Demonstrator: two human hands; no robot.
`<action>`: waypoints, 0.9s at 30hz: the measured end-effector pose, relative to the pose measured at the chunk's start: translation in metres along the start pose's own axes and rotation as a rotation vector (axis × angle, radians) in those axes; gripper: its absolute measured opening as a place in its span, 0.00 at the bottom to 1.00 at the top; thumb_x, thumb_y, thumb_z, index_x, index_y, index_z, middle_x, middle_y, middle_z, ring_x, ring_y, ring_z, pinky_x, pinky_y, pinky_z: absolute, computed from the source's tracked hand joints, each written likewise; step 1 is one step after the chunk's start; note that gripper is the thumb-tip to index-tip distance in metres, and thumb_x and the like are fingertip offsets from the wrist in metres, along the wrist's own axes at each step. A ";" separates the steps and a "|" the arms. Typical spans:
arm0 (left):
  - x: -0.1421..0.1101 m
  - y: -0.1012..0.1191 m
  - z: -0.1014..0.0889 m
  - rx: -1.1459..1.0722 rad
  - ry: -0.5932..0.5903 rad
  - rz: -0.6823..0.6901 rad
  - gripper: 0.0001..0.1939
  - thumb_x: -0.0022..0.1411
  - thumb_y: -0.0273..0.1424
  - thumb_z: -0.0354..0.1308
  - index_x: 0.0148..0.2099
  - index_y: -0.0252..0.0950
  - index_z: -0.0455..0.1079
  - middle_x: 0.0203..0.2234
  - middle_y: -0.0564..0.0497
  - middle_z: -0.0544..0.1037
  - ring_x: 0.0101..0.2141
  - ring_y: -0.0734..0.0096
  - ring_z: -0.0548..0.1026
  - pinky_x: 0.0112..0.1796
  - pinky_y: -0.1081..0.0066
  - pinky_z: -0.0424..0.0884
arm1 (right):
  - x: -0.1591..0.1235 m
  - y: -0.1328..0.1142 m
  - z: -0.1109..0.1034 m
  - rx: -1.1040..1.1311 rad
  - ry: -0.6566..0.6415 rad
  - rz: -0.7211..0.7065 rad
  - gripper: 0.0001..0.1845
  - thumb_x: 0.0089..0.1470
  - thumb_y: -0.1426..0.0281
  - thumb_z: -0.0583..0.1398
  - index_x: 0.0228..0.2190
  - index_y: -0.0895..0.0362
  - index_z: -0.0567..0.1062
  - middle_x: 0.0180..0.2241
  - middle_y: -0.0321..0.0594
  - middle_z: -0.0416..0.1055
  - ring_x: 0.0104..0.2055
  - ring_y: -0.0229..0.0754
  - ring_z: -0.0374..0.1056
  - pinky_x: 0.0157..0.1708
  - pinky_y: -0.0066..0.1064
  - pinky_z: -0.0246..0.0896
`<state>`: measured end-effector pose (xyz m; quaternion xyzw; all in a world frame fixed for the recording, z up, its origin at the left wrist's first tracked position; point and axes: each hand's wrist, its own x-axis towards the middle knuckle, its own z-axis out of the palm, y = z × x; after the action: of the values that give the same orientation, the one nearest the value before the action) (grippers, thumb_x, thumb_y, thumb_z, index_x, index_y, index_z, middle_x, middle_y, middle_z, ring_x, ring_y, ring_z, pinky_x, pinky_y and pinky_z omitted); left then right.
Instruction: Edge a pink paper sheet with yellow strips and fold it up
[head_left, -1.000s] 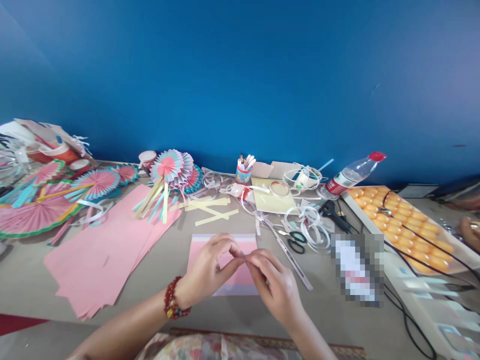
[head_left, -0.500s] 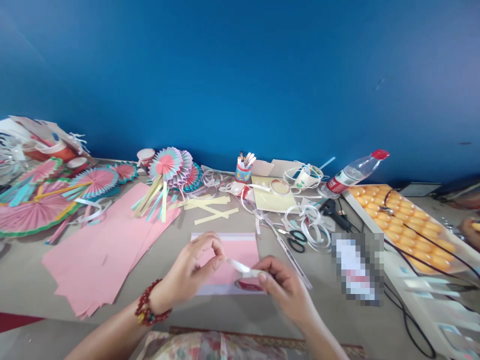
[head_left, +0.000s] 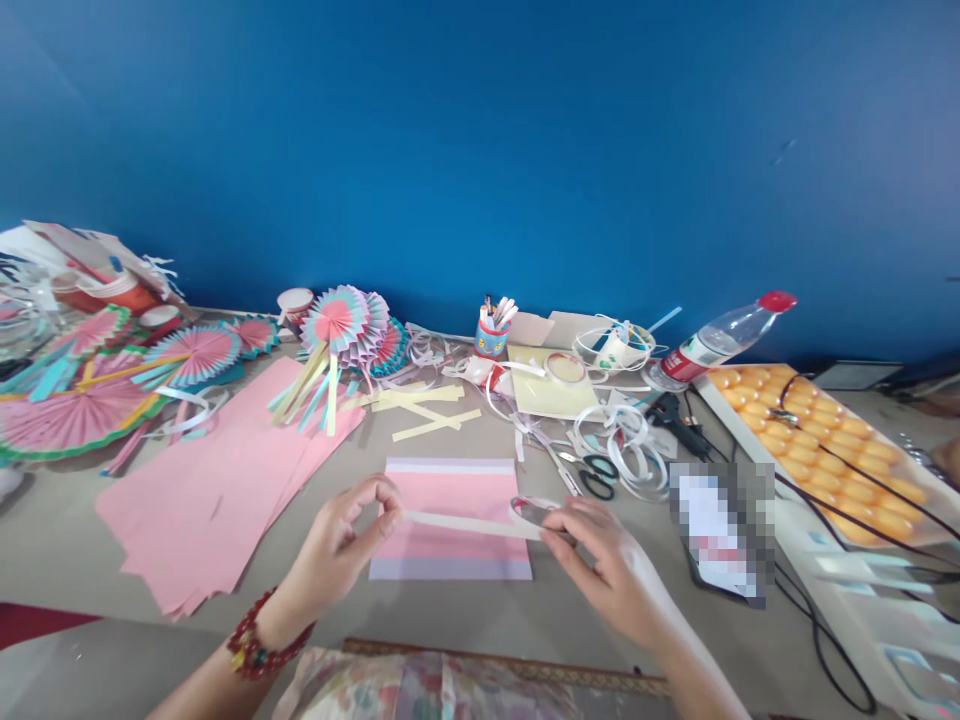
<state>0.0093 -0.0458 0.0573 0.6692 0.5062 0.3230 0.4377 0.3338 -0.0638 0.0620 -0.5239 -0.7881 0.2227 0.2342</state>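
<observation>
Between my hands a length of white tape (head_left: 465, 524) is stretched almost level. My left hand (head_left: 337, 545), with a red bead bracelet at the wrist, pinches its free end between thumb and forefinger. A roll of tape (head_left: 527, 507) is gripped in my right hand (head_left: 600, 555), which partly hides it. Beneath the stretched tape lies a pink sheet (head_left: 450, 490) with pale purple and white bands along its far edge and a purple band along its near edge. The sheet rests flat on the grey table; neither hand appears to press on it.
Pink paper sheets (head_left: 217, 490) and folded paper fans (head_left: 334, 320) lie to the left. Yellow strips (head_left: 427, 410), scissors (head_left: 598, 475), a glue gun (head_left: 679, 425) and white strip coils (head_left: 634, 450) sit beyond. A plastic bottle (head_left: 709, 345) and an orange bubbled tray (head_left: 825, 440) stand right.
My hands have moved apart, left hand leftward and right hand rightward, drawing out a longer length of tape from the roll. The view has shifted slightly.
</observation>
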 end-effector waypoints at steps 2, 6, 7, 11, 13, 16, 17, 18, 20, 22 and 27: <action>-0.004 -0.005 0.002 0.033 0.024 -0.020 0.10 0.69 0.37 0.50 0.35 0.38 0.63 0.31 0.52 0.68 0.33 0.69 0.68 0.28 0.77 0.63 | -0.002 0.002 0.000 -0.055 0.010 -0.046 0.09 0.65 0.67 0.52 0.34 0.51 0.71 0.29 0.36 0.73 0.35 0.42 0.70 0.51 0.39 0.61; -0.009 -0.012 0.008 0.086 0.079 -0.051 0.09 0.68 0.35 0.50 0.35 0.38 0.64 0.31 0.51 0.71 0.34 0.68 0.71 0.25 0.78 0.62 | -0.007 0.003 0.006 -0.116 0.026 -0.086 0.08 0.65 0.69 0.52 0.36 0.51 0.70 0.30 0.36 0.73 0.36 0.42 0.70 0.48 0.38 0.62; -0.010 -0.014 0.009 0.097 0.076 -0.060 0.09 0.67 0.35 0.50 0.35 0.38 0.64 0.31 0.52 0.71 0.33 0.69 0.71 0.25 0.78 0.61 | -0.008 0.003 0.008 -0.140 0.040 -0.080 0.08 0.65 0.69 0.52 0.36 0.52 0.70 0.29 0.37 0.72 0.34 0.43 0.70 0.45 0.37 0.62; -0.015 -0.017 0.011 0.140 0.033 -0.091 0.08 0.67 0.34 0.51 0.34 0.38 0.65 0.29 0.53 0.71 0.31 0.70 0.71 0.24 0.78 0.59 | -0.012 0.006 0.019 -0.248 0.094 -0.064 0.09 0.65 0.69 0.51 0.37 0.54 0.71 0.29 0.39 0.73 0.33 0.44 0.69 0.38 0.35 0.61; -0.016 -0.018 0.010 0.155 0.024 -0.104 0.08 0.67 0.33 0.51 0.34 0.38 0.66 0.29 0.53 0.72 0.31 0.70 0.71 0.23 0.77 0.58 | -0.013 0.008 0.023 -0.252 0.077 -0.067 0.11 0.65 0.69 0.51 0.45 0.54 0.70 0.35 0.42 0.75 0.37 0.45 0.71 0.40 0.36 0.61; -0.016 -0.019 0.009 0.157 0.007 -0.103 0.08 0.67 0.33 0.51 0.34 0.38 0.66 0.28 0.53 0.71 0.30 0.71 0.70 0.23 0.77 0.57 | -0.013 0.008 0.025 -0.208 0.022 -0.065 0.12 0.66 0.70 0.49 0.48 0.52 0.69 0.39 0.41 0.76 0.39 0.44 0.71 0.40 0.34 0.61; -0.015 -0.019 0.009 0.157 0.003 -0.098 0.08 0.67 0.33 0.51 0.34 0.38 0.66 0.28 0.53 0.71 0.31 0.71 0.70 0.24 0.77 0.58 | -0.013 0.008 0.025 -0.192 0.015 -0.063 0.12 0.66 0.70 0.49 0.46 0.52 0.70 0.38 0.40 0.76 0.37 0.43 0.71 0.39 0.33 0.62; -0.014 -0.019 0.008 0.156 0.002 -0.090 0.08 0.67 0.33 0.51 0.34 0.38 0.66 0.28 0.54 0.71 0.31 0.71 0.70 0.25 0.77 0.59 | -0.013 0.008 0.024 -0.182 0.013 -0.059 0.11 0.66 0.70 0.49 0.43 0.51 0.70 0.36 0.39 0.75 0.36 0.42 0.71 0.38 0.32 0.62; -0.011 -0.020 0.008 0.156 -0.001 -0.073 0.08 0.66 0.32 0.51 0.34 0.38 0.65 0.29 0.54 0.71 0.32 0.71 0.70 0.27 0.76 0.61 | -0.013 0.006 0.023 -0.183 0.017 -0.045 0.11 0.65 0.70 0.49 0.40 0.51 0.71 0.32 0.37 0.75 0.33 0.42 0.71 0.35 0.31 0.62; -0.010 -0.020 0.007 0.158 -0.009 -0.061 0.07 0.66 0.31 0.51 0.34 0.38 0.65 0.29 0.53 0.72 0.32 0.71 0.71 0.28 0.76 0.62 | -0.014 0.005 0.021 -0.211 0.008 -0.028 0.11 0.65 0.70 0.50 0.38 0.50 0.72 0.28 0.36 0.74 0.31 0.41 0.70 0.33 0.29 0.61; -0.013 -0.025 0.006 0.185 -0.033 -0.077 0.08 0.67 0.32 0.51 0.34 0.38 0.66 0.30 0.52 0.72 0.33 0.69 0.72 0.26 0.76 0.61 | -0.016 0.004 0.023 -0.380 -0.004 -0.026 0.13 0.66 0.69 0.49 0.40 0.50 0.73 0.33 0.37 0.76 0.30 0.41 0.71 0.30 0.29 0.59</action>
<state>0.0014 -0.0577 0.0321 0.6921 0.5519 0.2466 0.3945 0.3280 -0.0798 0.0395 -0.5481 -0.8231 0.0680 0.1322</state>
